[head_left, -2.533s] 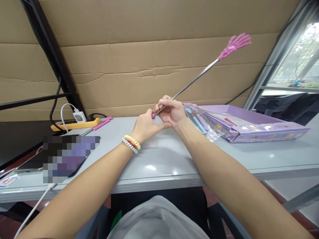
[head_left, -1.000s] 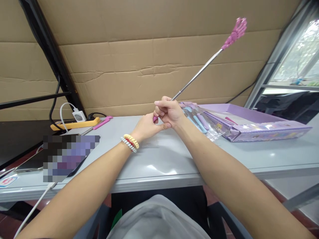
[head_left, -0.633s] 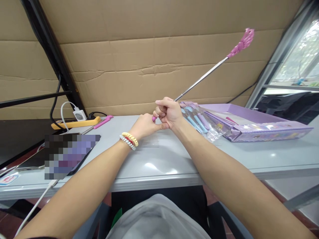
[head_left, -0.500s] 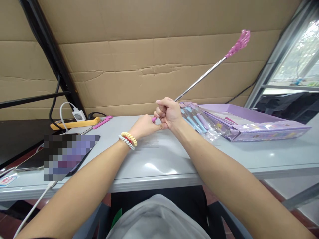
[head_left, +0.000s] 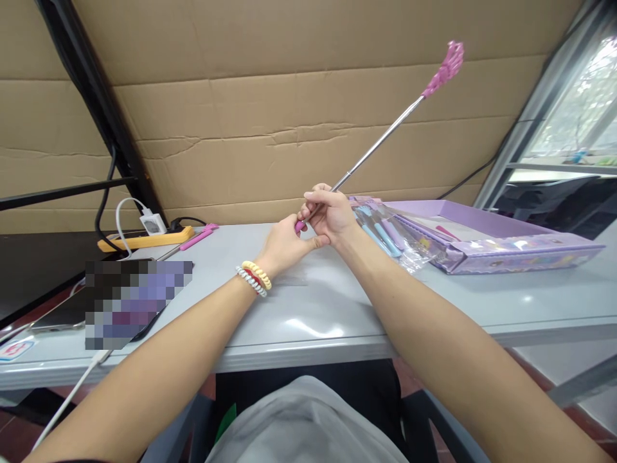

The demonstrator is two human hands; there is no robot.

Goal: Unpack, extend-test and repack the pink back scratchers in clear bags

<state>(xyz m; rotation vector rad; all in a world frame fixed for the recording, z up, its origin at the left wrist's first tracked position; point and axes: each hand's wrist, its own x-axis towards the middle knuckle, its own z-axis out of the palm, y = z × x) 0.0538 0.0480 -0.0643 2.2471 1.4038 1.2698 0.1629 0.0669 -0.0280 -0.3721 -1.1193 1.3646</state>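
Between my hands is an extended telescopic back scratcher [head_left: 380,139], with a thin metal rod and a pink hand-shaped head that points up and to the right. My left hand [head_left: 286,242] is closed around its pink handle end, most of which the fingers hide. Just to the right, my right hand [head_left: 331,215] has its fingers curled around the lower part of the rod. A second pink back scratcher [head_left: 196,238], collapsed, lies on the table at the left.
At the right, a purple open box [head_left: 520,252] stands beside plastic-wrapped blue and purple items [head_left: 383,233]. On the left are a yellow power strip [head_left: 147,240], cables and a blurred-out device [head_left: 139,302]. Cardboard [head_left: 308,103] walls off the table's [head_left: 299,321] back.
The back scratcher's head has shifted left and a little upward. My right hand's fingers have loosened somewhat, and my left hand has moved slightly right.
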